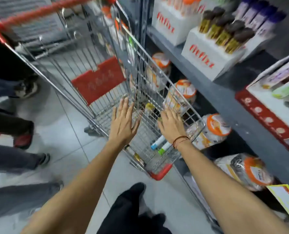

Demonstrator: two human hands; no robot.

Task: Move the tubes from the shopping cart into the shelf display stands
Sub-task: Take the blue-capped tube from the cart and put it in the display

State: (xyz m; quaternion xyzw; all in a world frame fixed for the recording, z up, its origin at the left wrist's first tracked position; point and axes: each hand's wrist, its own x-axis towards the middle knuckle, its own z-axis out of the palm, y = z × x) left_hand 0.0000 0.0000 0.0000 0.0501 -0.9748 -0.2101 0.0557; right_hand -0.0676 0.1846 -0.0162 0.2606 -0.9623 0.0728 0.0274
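Chrome-wire shopping cart (165,92) with red trim holds capped white tubes (159,142) under my right hand (171,124); my left hand (123,122) hovers alongside. Both are spread flat, empty. Next I must reach down, pinch one, then lift toward the white display stands (206,58).

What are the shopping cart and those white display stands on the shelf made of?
The shopping cart looks like shiny metal wire: a thin silvery grid that glints, with red corner pieces and a red flap that seem to be plastic. The white display stands look like matte foam or plastic blocks, white and chunky with holes holding tubes; blur leaves that open.
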